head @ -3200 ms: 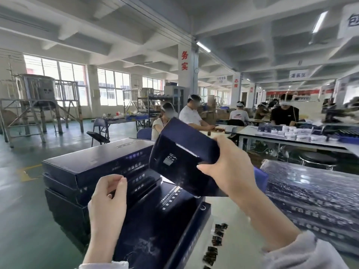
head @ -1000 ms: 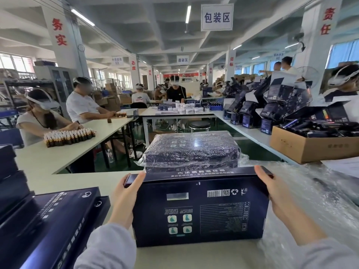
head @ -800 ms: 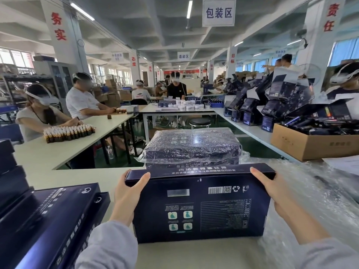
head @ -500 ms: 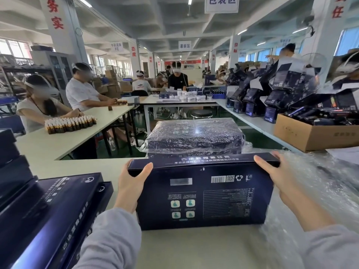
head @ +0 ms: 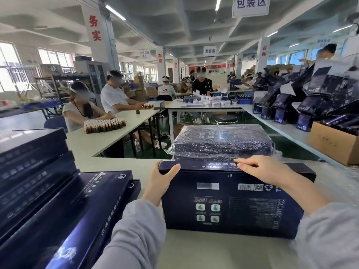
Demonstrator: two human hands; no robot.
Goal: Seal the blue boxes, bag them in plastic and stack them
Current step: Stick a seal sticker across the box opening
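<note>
Blue box (head: 233,206) stands on its long edge on the table (head: 213,253), long axis left-right, printed face toward me. My left hand (head: 163,183) grips its upper-left corner; my right hand (head: 260,169) lies flat-fingered along the top edge.

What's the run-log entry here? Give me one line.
blue box: upright on table | left grip: holds top-left corner | right grip: flat on top edge | bagged stack: behind box

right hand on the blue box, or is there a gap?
Touching. The head view shows the right hand lying with straight fingers flat along the top edge of the blue box, with no gap between them.
</note>
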